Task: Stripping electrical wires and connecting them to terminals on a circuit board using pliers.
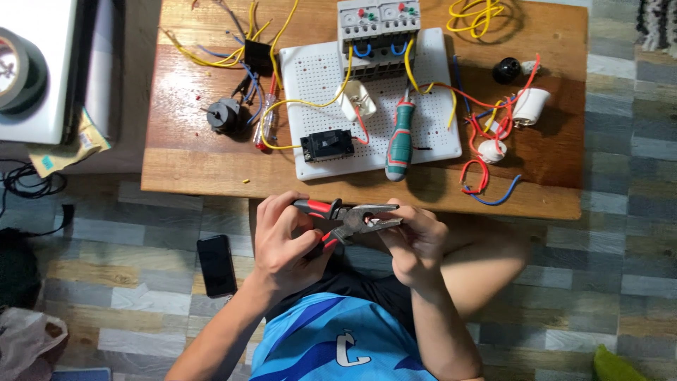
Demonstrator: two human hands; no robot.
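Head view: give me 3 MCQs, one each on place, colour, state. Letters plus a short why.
1. Where does the screwdriver lie?
A. on the white perforated board
B. on the floor
C. in the right hand

2. What colour are the handles of the pliers?
A. blue
B. red and black
C. yellow

3. How is the black phone?
A. held in the left hand
B. propped upright on the table
C. lying flat on the floor, untouched

Key: 1 A, its teal handle rests on the board, overhanging the front edge. 2 B, red and black handles show in the left hand, while the right hand is at the jaws. 3 C, it lies on the floor, left of the person's left arm.
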